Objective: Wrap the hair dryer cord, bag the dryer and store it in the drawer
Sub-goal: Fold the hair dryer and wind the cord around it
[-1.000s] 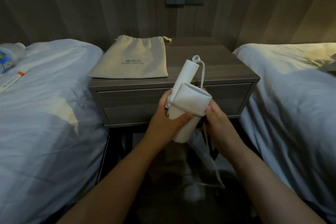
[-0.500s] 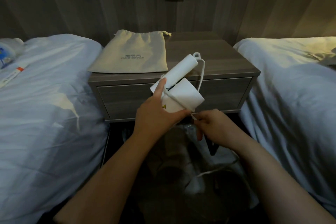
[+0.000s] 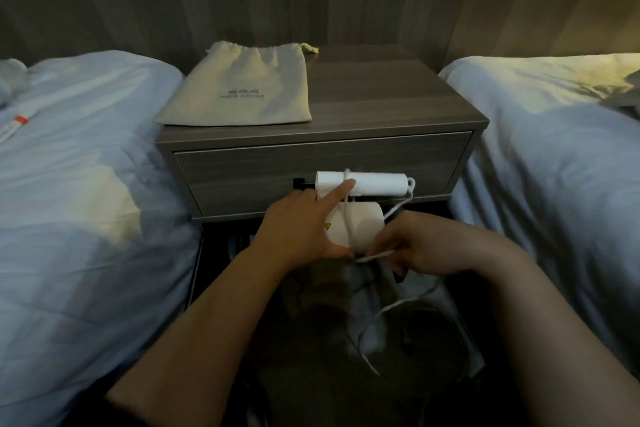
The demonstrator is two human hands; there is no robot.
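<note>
The dryer (image 3: 360, 184) has turned, handle now toward 3 o'clock, in front of the drawer (image 3: 259, 170); the left hand (image 3: 298, 229) grips it, pinning a fresh cord (image 3: 347, 218) turn. The right hand (image 3: 426, 246) pinches slack at 5 o'clock, so wrapping looks unfinished.

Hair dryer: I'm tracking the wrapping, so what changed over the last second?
The hair dryer turned: its handle, earlier pointing up and away, now lies level, pointing right. The cord now crosses handle and body, pinned by the index finger of the left hand; the right hand pinches it below the body. Unchanged: left hand's hold, bag on the nightstand, drawer shut.
</note>
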